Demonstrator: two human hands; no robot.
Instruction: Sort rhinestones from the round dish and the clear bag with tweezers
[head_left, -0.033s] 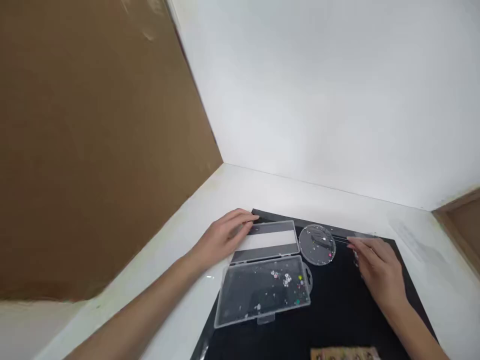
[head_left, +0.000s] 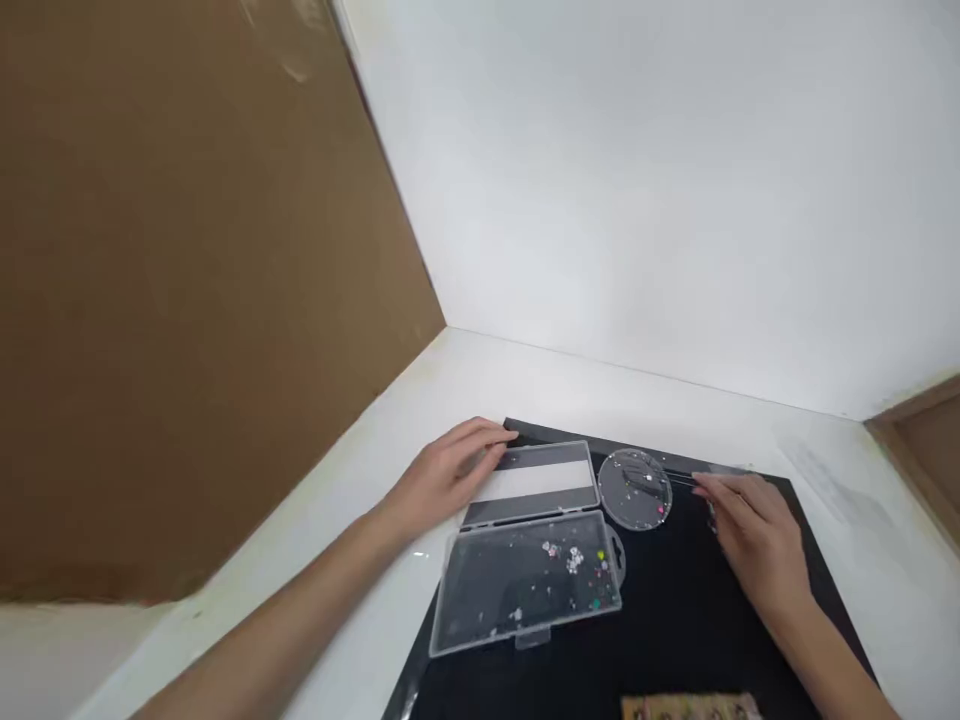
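Colour-wise it's pretty plain: the tabletop (head_left: 480, 385) is white, same as the wall (head_left: 637, 180) behind it, and a flat brown cardboard panel (head_left: 172, 280) runs along the left. Under both grips there's a solid black mat (head_left: 675, 620). By the left grip (head_left: 450, 475), the clear plastic box (head_left: 525, 580) is see-through with tiny white, pink, yellow and green specks scattered in it, and its lid (head_left: 536, 480) shows a white stripe. The round clear dish (head_left: 634, 490) just left of the right grip (head_left: 754, 535) has silvery flecks and one pink dot.
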